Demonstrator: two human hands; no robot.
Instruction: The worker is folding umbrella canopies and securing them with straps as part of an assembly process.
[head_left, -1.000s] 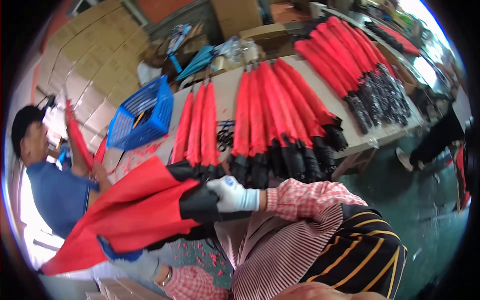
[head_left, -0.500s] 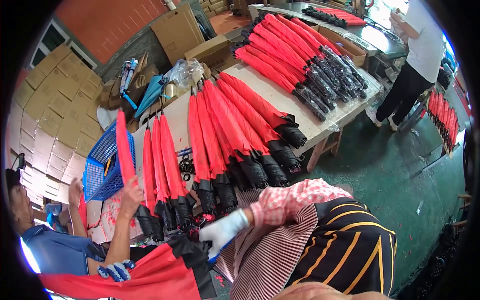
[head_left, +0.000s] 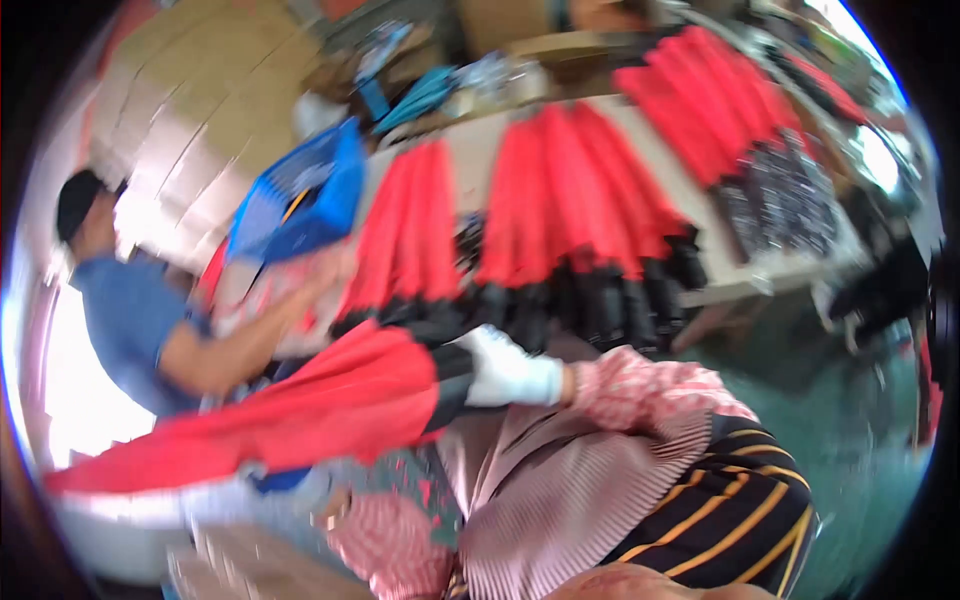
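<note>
A long, tapering red cloth umbrella with a black border (head_left: 300, 405), loosely gathered, lies sideways in the air from the middle of the view toward 8 o'clock. The right hand, in a white glove (head_left: 512, 370), has its grip clenched on the black border at the wide end. The left hand, in a glove with a blue palm (head_left: 288, 484), is at the cloth's lower edge, partly hidden and blurred; I cannot tell whether its grip is closed. The cloth looks light, soft and slippery, probably around a stiff shaft, so it is best held at the gathered border and supported along its length. Beyond, a pale table (head_left: 476, 165) carries slim red umbrellas with black ends (head_left: 560, 200) toward 1 o'clock and a blue plastic basket (head_left: 335, 205) at 10. At 9 o'clock stands a co-worker in a blue shirt (head_left: 130, 320).
</note>
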